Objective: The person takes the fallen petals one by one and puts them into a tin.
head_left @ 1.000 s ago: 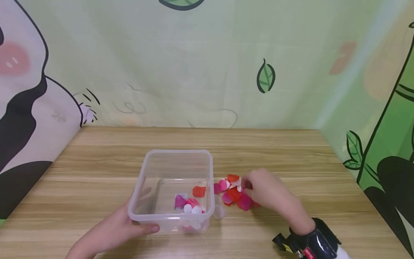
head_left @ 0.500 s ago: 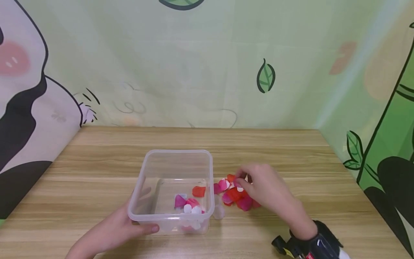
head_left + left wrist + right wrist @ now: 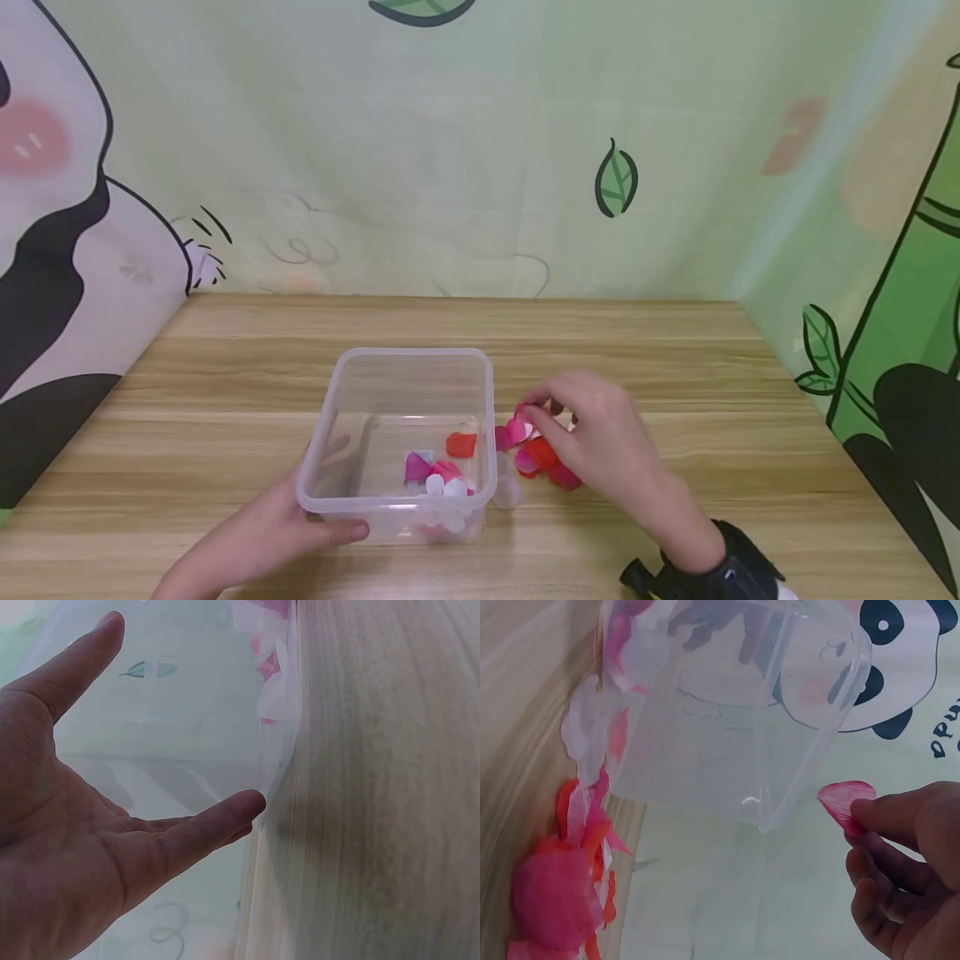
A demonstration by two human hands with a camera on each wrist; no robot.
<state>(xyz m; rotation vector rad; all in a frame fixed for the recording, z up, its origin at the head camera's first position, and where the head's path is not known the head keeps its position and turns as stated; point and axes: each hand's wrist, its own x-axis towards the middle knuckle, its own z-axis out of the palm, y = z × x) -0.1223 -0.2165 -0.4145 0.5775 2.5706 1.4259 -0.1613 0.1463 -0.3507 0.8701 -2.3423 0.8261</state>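
Note:
A clear plastic box (image 3: 412,354) stands uncovered on the table, with several red, pink, purple and white petals (image 3: 461,445) on its floor, towards the right. My left hand (image 3: 273,527) rests against its near left corner, thumb along the front wall. The left wrist view shows those fingers spread and fairly straight. Right of the box, my right hand (image 3: 606,429) is above a loose petal pile (image 3: 542,452) and partly hides it. In the right wrist view, its thumb and forefinger pinch one pink petal (image 3: 843,799), held apart from the pile.
A whitish petal (image 3: 507,492) lies just outside the box's right wall. Wood-grain tabletop (image 3: 637,342) extends around the box and pile. Behind it hangs a printed backdrop (image 3: 450,167) with leaves and pandas. A black strapped device (image 3: 723,562) sits on the right wrist.
My right hand has lifted a pink petal off the pile and shifted left towards the box. The left hand and the box have stayed in place.

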